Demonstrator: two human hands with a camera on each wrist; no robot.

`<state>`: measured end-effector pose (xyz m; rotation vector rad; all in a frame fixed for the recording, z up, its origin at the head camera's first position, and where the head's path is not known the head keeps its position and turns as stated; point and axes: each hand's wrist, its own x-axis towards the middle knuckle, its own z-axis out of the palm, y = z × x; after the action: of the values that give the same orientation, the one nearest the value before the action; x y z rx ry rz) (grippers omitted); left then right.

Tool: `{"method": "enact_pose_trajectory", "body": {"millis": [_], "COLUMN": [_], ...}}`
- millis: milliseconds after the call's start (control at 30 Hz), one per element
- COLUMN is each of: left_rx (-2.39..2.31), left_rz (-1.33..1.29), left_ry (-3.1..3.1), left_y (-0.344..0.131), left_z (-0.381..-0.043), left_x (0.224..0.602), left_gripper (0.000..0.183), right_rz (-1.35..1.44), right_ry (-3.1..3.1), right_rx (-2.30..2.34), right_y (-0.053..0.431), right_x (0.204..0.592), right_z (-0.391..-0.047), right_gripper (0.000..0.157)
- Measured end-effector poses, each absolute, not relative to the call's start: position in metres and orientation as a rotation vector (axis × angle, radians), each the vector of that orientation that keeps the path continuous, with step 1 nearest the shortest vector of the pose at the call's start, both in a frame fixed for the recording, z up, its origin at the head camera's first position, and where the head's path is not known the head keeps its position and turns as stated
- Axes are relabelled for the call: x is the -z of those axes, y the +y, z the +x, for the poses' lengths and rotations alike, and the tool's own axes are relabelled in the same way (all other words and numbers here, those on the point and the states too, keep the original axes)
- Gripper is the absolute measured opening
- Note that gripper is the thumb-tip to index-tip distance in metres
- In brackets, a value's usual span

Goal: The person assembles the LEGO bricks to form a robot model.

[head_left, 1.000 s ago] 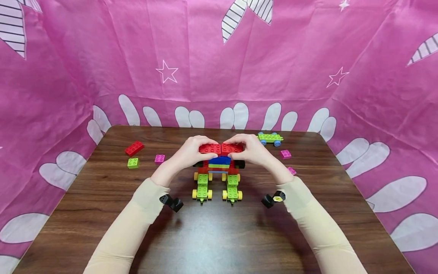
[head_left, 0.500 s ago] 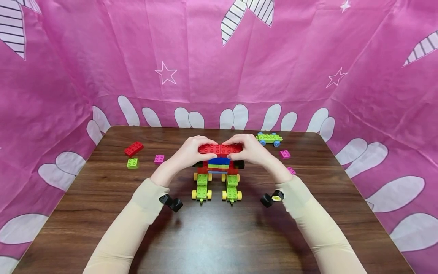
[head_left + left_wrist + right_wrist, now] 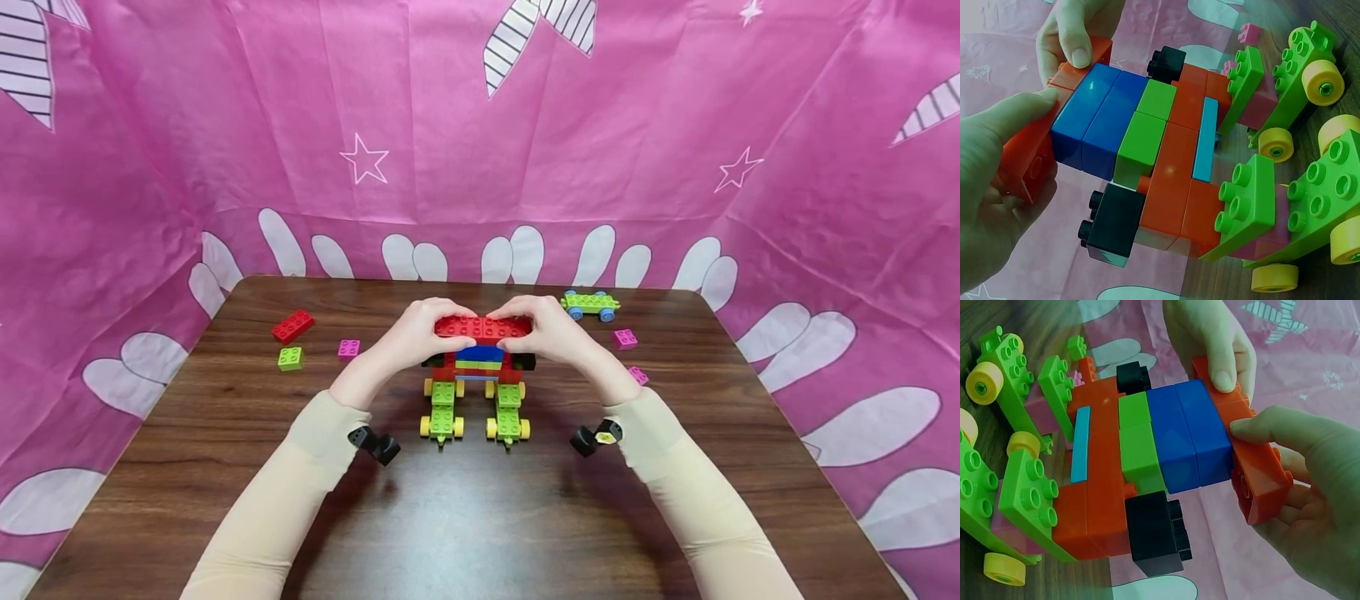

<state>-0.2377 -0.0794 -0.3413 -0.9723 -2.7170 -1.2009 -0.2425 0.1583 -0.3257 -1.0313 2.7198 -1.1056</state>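
Note:
A built figure of toy building bricks stands mid-table in the head view. Two red bricks lie end to end across its top. My left hand (image 3: 416, 335) grips the left red brick (image 3: 459, 326), thumb on the near side. My right hand (image 3: 553, 335) holds the right red brick (image 3: 504, 328) the same way. Below them come blue bricks (image 3: 1088, 115), green bricks (image 3: 1144, 128) and a wider red section (image 3: 1102, 481). A black brick (image 3: 1157, 531) juts out at each side. Two green wheeled bases (image 3: 442, 414) with yellow wheels carry the figure.
Left of the figure lie a red brick (image 3: 293, 326), a lime brick (image 3: 290, 358) and a pink brick (image 3: 348, 349). A lime car base (image 3: 591, 303) with blue wheels stands at the back right, near pink bricks (image 3: 626, 338). Pink cloth hangs behind the table.
The thin gap between the two red bricks has narrowed, and their ends now meet. Both hands stay almost in place, still gripping them.

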Motion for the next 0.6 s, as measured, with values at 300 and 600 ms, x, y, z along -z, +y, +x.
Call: {"method": "enact_pose_trajectory", "body": {"millis": [300, 600], "left_rx": [1.164, 1.069], "left_rz": [-0.958, -0.991], "left_ry": [-2.755, -2.733], "left_y": [-0.0783, -0.0797], "left_z": [-0.2374, -0.2336], "left_x": [0.3413, 0.3405], "left_gripper": [0.034, 0.036], "right_rz": [-1.013, -0.982], "right_ry": [2.702, 2.672], "right_rx": [1.122, 1.156], "right_y": [0.1599, 0.1613], "right_x": [0.3249, 0.328], "right_z": [-0.2417, -0.2406], "right_gripper": [0.035, 0.038]}}
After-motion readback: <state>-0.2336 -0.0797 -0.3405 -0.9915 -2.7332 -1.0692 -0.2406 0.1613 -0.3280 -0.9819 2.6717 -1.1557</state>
